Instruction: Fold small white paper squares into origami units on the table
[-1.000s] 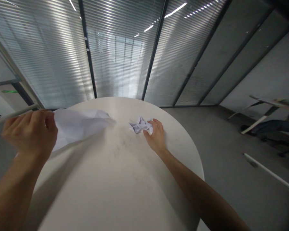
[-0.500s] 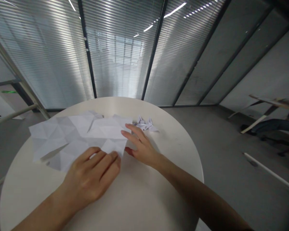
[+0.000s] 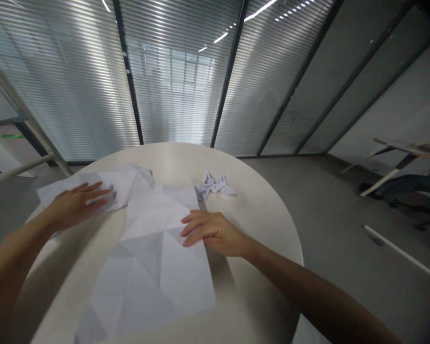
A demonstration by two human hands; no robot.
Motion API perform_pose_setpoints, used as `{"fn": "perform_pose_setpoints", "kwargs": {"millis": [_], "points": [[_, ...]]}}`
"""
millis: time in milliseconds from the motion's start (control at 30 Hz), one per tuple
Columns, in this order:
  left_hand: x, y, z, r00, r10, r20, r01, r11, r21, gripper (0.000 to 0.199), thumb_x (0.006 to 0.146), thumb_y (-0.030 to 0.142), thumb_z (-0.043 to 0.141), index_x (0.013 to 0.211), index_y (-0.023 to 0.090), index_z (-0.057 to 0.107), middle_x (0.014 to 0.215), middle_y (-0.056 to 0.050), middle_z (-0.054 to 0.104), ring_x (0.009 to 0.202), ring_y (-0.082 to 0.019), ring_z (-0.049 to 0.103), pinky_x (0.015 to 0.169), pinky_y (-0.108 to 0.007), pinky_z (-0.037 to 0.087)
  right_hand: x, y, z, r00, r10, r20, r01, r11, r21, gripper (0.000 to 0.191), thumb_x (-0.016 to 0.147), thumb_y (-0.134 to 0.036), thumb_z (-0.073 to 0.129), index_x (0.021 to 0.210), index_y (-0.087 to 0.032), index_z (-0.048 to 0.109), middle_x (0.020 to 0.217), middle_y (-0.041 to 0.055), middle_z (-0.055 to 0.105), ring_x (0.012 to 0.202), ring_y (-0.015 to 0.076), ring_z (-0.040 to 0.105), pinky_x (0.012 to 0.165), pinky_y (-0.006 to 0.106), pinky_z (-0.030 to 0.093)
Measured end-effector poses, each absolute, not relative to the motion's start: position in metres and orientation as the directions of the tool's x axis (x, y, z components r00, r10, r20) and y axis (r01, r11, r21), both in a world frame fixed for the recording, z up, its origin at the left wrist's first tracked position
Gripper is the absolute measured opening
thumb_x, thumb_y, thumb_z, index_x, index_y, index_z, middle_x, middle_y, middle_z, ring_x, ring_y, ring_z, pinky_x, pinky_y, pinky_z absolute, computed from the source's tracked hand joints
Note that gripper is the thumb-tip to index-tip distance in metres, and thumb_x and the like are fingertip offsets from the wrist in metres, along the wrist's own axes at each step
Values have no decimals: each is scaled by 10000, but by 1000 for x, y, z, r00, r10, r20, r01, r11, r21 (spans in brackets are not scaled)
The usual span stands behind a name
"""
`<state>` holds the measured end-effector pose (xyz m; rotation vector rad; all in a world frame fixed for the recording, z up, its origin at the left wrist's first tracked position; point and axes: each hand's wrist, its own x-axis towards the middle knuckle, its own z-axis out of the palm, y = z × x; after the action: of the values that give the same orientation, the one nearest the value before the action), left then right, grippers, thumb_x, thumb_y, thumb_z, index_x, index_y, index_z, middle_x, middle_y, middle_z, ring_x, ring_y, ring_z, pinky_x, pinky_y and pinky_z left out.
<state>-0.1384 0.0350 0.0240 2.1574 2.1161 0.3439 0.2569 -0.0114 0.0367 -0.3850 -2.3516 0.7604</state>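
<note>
A large creased white paper sheet lies unfolded over the middle and near part of the table. My right hand rests on its right edge, fingers apart, the thumb partly hidden. At the left, my left hand lies with spread fingers on another creased white sheet. Neither hand visibly grips anything. Beyond my right hand sits a small folded white paper piece with pointed tips.
The round white table stands before glass panels with blinds. A metal rail is at the left. At the right are another table and a pale bar low down.
My left hand has let go of the near sheet and moved left onto the other paper. The near sheet has opened out toward me. My right hand has shifted slightly nearer.
</note>
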Motion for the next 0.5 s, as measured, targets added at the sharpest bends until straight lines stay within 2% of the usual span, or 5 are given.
{"fn": "perform_pose_setpoints", "kwargs": {"millis": [67,133,333,500], "points": [[-142,38,6,73,997,-16,978,-68,198,452,891,399,440,1318,264,505,1484,-41,364,1365,-315,286,1063,-453,245,260,-23,41,-780,392,489,74,832,-550,312,847,-36,476,855,-241,710,944,5,729,1132,138,569,1071,397,342],[-139,39,-3,50,998,-45,983,-41,178,497,914,428,384,1377,253,428,1502,-64,325,1372,-346,250,1055,-498,226,263,-36,44,-788,369,492,58,841,-538,321,849,-35,456,857,-232,710,938,9,733,1144,142,562,1092,408,309],[-117,36,1,-23,1000,-5,996,24,83,520,902,538,324,1361,310,411,1475,-59,354,1279,-431,326,944,-585,285,268,-55,31,-794,452,406,55,719,-693,336,865,-52,430,879,-228,716,923,14,742,1002,111,644,990,307,443],[-100,31,6,14,999,47,1000,-14,9,546,884,596,302,1331,316,444,1401,-99,437,1201,-449,398,871,-585,356,272,-44,11,-731,537,422,92,690,-717,321,854,-38,461,931,-214,719,942,30,742,989,124,653,970,335,469]]}}
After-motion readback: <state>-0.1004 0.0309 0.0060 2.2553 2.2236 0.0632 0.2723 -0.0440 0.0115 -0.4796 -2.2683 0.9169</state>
